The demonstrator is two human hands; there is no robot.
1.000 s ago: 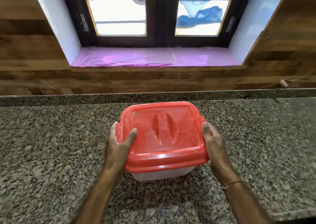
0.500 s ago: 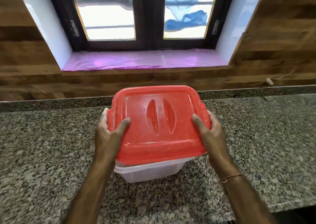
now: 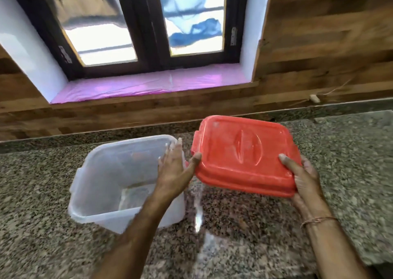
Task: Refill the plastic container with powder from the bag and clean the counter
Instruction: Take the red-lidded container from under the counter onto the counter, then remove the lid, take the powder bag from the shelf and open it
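The clear plastic container (image 3: pixel 102 185) stands open on the granite counter (image 3: pixel 42 225), left of centre, with only a thin trace of white powder on its floor. The red lid (image 3: pixel 240 151) is off it and held in the air to its right, tilted. My right hand (image 3: pixel 304 178) grips the lid's near right corner. My left hand (image 3: pixel 174 170) touches the lid's left edge with the thumb, its fingers spread over the container's right rim. No bag is in view.
A streak of white powder (image 3: pixel 198 210) lies on the counter between container and lid. Behind the counter runs a wooden wall with a window and a pink-lined sill (image 3: pixel 148 85). The counter's front edge (image 3: pixel 361 259) is near right.
The red lid came off the container and moved right. The container now stands uncovered at the left. My left hand loosened from a full grip to a thumb touch.
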